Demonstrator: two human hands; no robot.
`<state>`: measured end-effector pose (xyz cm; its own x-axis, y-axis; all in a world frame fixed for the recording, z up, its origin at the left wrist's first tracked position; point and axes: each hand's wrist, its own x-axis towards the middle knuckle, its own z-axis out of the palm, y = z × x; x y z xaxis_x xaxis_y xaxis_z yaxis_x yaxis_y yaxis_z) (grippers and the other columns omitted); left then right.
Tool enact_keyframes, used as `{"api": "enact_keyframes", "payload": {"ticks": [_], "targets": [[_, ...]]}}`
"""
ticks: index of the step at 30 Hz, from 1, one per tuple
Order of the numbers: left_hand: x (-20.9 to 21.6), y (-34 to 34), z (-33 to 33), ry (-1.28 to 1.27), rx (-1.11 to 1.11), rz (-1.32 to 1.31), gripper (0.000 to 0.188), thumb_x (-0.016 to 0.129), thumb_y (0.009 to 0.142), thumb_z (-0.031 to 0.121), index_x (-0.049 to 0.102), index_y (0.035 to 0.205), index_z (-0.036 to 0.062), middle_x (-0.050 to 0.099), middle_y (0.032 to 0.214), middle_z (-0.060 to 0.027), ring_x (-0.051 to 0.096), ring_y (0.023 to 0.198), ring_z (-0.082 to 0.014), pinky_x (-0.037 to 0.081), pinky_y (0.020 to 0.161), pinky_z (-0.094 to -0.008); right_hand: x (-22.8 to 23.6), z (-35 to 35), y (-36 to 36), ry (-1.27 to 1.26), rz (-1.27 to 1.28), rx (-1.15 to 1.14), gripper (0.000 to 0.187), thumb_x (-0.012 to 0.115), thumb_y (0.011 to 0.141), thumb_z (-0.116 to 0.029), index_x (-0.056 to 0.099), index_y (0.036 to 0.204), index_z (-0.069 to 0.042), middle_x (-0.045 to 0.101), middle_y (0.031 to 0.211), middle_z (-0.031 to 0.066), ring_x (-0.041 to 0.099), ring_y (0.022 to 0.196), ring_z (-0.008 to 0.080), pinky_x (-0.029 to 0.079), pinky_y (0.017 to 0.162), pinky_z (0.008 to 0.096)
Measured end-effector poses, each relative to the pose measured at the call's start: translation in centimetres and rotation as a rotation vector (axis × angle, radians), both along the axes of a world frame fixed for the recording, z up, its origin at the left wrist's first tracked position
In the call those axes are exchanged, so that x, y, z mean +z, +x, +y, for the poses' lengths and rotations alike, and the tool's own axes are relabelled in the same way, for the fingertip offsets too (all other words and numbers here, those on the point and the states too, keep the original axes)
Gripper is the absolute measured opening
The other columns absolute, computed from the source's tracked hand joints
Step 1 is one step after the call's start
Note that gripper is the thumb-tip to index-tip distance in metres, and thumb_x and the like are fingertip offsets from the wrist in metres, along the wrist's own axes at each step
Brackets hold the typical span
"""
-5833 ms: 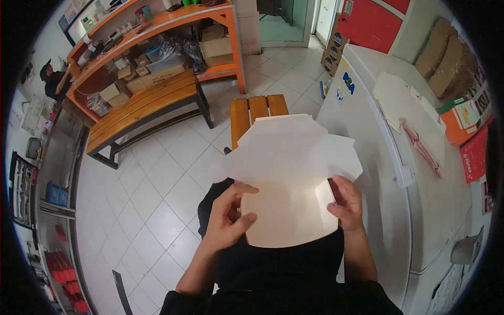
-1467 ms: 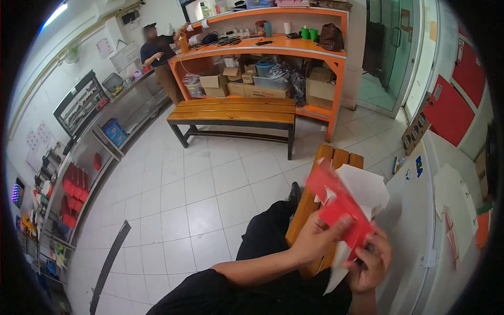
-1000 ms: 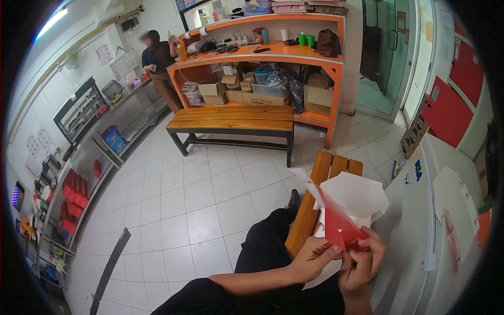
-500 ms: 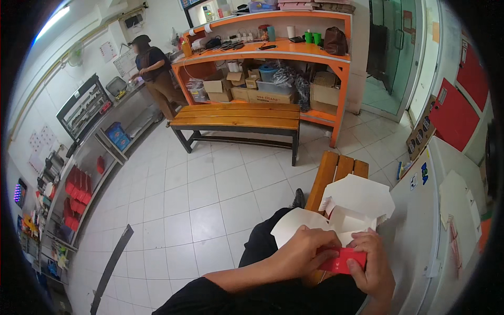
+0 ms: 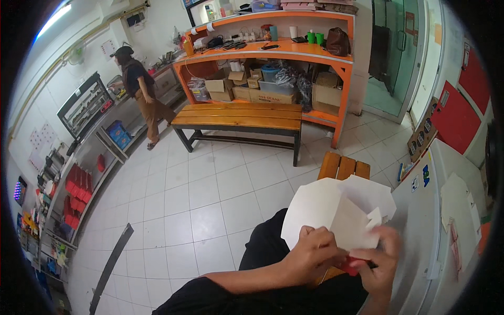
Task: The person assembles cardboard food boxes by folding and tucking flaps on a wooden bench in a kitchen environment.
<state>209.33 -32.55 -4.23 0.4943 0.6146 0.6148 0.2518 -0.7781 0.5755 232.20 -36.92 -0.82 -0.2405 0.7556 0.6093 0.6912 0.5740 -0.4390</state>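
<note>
A paper food box, white inside and red outside, stands partly folded in front of me with its wide flaps spread. My left hand is closed on the near edge, its fingers bent around the card. On the box's near right side my right hand grips the red panel and a small white tab, thumb and fingers curled in. The right fingertips are slightly smeared by motion. Most of the red outside is hidden behind my hands. Beneath the box lies a wooden slatted bench.
A second wooden bench stands ahead, before an orange counter with cardboard boxes on its lower shelf. A white fridge-like cabinet is close on my right. At the far left, a person walks beside a steel counter holding stacked red cartons.
The box has tilted up, its near flap swinging upward, and less red panel shows. My right hand has shifted along its edge. The person at the back has turned and stepped left.
</note>
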Motion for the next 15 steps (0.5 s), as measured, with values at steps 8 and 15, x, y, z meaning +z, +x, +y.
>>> {"api": "enact_keyframes", "payload": {"ticks": [8, 15], "targets": [[-7.1, 0.2, -0.4, -0.023, -0.436, 0.181, 0.060, 0.077, 0.086, 0.025, 0.058, 0.138, 0.0034, 0.061, 0.128, -0.0115, 0.056, 0.121, -0.0281, 0.045, 0.099, -0.0462, -3.1, -0.4, 5.7, -0.085, 0.897, -0.349, 0.059, 0.050, 0.110, -0.044, 0.060, 0.136, 0.008, 0.064, 0.137, 0.0195, 0.058, 0.128, 0.0318, 0.047, 0.108, 0.0439], [-2.4, -0.9, 0.4, -1.743, -0.843, -1.111, 0.081, 0.074, 0.097, 0.050, 0.038, 0.157, 0.0099, 0.048, 0.155, -0.0112, 0.053, 0.139, -0.0269, 0.045, 0.114, -0.0515, 2.3, -3.6, -0.7, 0.080, -0.046, 0.420, 0.060, 0.043, 0.114, -0.040, 0.033, 0.165, -0.010, 0.055, 0.155, 0.0195, 0.052, 0.141, 0.0482, 0.028, 0.124, 0.0626]]}}
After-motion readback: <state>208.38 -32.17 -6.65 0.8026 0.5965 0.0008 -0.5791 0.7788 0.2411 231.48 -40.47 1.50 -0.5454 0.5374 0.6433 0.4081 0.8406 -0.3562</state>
